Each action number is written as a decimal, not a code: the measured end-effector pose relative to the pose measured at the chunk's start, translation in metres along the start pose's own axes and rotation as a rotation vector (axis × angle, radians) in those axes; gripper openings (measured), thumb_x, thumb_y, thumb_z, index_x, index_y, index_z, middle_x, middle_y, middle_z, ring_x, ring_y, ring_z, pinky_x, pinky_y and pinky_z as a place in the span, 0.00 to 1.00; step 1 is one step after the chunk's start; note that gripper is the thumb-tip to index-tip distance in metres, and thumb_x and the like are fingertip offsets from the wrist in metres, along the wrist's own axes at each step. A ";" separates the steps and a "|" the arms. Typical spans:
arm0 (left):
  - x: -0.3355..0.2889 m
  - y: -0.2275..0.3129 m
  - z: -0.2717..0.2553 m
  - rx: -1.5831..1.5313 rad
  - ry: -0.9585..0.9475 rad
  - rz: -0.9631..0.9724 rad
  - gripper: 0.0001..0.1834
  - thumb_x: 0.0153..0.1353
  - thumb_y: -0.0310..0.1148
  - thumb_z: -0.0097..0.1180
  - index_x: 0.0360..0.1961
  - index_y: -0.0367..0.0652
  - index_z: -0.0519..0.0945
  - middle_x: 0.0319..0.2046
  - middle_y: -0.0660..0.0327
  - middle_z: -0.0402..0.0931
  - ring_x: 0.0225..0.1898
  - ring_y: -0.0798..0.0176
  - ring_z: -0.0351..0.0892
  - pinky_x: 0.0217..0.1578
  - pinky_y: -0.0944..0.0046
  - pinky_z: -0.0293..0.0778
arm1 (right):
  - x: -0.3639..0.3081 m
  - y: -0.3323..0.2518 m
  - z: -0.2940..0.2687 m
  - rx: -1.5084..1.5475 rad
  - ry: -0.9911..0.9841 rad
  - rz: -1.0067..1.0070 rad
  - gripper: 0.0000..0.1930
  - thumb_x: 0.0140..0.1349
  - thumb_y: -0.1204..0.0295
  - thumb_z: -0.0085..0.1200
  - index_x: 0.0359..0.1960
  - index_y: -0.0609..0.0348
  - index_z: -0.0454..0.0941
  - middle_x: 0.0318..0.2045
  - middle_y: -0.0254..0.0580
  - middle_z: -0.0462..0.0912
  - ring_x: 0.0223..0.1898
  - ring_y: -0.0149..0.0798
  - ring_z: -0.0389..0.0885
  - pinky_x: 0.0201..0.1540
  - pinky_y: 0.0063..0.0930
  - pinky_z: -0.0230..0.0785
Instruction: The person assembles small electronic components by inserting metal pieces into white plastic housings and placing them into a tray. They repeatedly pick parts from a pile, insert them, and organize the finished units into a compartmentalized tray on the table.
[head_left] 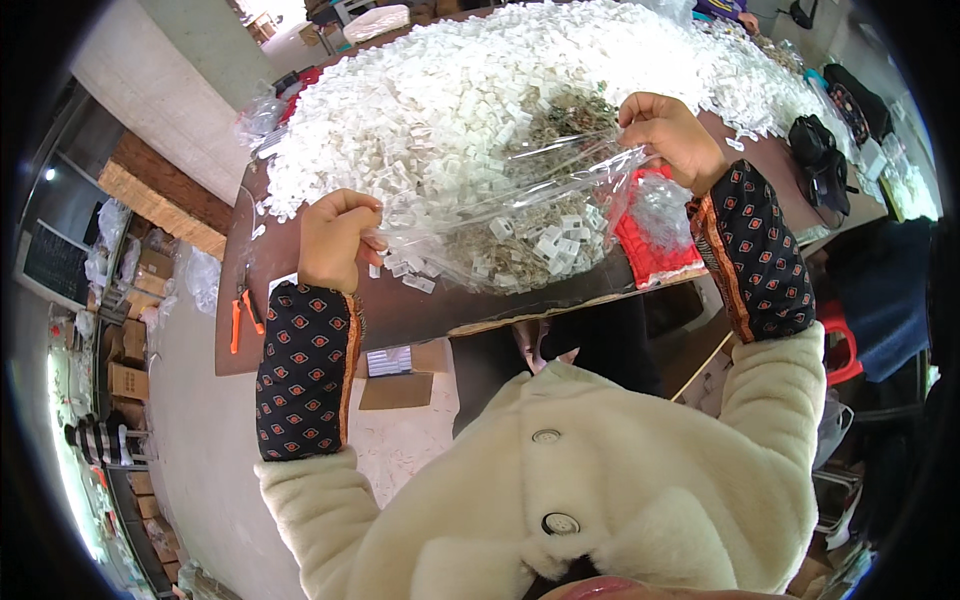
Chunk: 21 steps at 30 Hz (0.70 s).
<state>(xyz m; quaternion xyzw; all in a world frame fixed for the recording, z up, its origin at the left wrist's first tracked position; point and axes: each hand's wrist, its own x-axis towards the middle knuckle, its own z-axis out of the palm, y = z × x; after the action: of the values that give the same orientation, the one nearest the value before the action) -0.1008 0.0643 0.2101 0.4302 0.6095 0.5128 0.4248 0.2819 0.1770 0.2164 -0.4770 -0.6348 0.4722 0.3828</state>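
Between my two hands a clear plastic bag [470,215] is stretched by its edge, above the table's near side. My left hand [338,238] pinches one corner of it. Higher and farther right, my right hand [675,138] grips the other corner between thumb and fingers. Small white plastic pieces [560,240] and thin brownish bits show in or behind the bag's lower part; which of the two I cannot tell. Beyond it spreads a large heap of the same small white pieces [420,110], with a tangled brown-green clump [575,118] near my right hand.
Orange-handled pliers [243,315] lie on the brown table [290,340] at the left. A red cloth [640,258] with clear plastic on it sits at the near edge, right. Black bags [815,150] rest at the far right. An open cardboard box [397,390] stands on the floor below.
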 end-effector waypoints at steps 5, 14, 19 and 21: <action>0.002 0.004 0.010 0.199 -0.083 0.004 0.06 0.55 0.20 0.56 0.35 0.38 0.77 0.22 0.63 0.74 0.17 0.70 0.75 0.10 0.71 0.66 | -0.006 -0.005 0.003 -0.415 0.001 -0.038 0.12 0.55 0.75 0.56 0.40 0.68 0.80 0.21 0.35 0.75 0.15 0.29 0.70 0.19 0.24 0.67; 0.017 -0.012 -0.017 -0.147 -0.180 0.027 0.12 0.62 0.27 0.57 0.47 0.39 0.80 0.27 0.64 0.75 0.20 0.71 0.72 0.16 0.73 0.66 | -0.010 0.001 -0.006 -0.064 -0.009 0.098 0.07 0.54 0.79 0.58 0.35 0.64 0.80 0.19 0.32 0.75 0.14 0.24 0.61 0.15 0.22 0.50; 0.003 -0.063 -0.012 -0.405 -0.198 0.485 0.55 0.54 0.61 0.65 0.73 0.41 0.54 0.67 0.55 0.62 0.61 0.58 0.66 0.58 0.57 0.66 | -0.009 0.014 -0.013 0.056 -0.024 0.040 0.09 0.57 0.78 0.56 0.40 0.64 0.80 0.21 0.32 0.74 0.17 0.24 0.62 0.19 0.21 0.52; 0.001 -0.089 0.010 -0.179 -0.213 0.399 0.63 0.45 0.55 0.74 0.74 0.41 0.49 0.69 0.53 0.57 0.68 0.52 0.59 0.65 0.53 0.61 | -0.004 0.018 -0.026 0.238 -0.138 -0.004 0.15 0.57 0.74 0.59 0.46 0.64 0.77 0.20 0.28 0.70 0.17 0.24 0.61 0.21 0.21 0.54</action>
<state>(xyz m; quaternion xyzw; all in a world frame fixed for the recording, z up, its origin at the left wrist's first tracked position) -0.0992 0.0585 0.1203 0.5546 0.4162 0.5903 0.4132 0.3118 0.1809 0.2053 -0.3934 -0.6000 0.5753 0.3929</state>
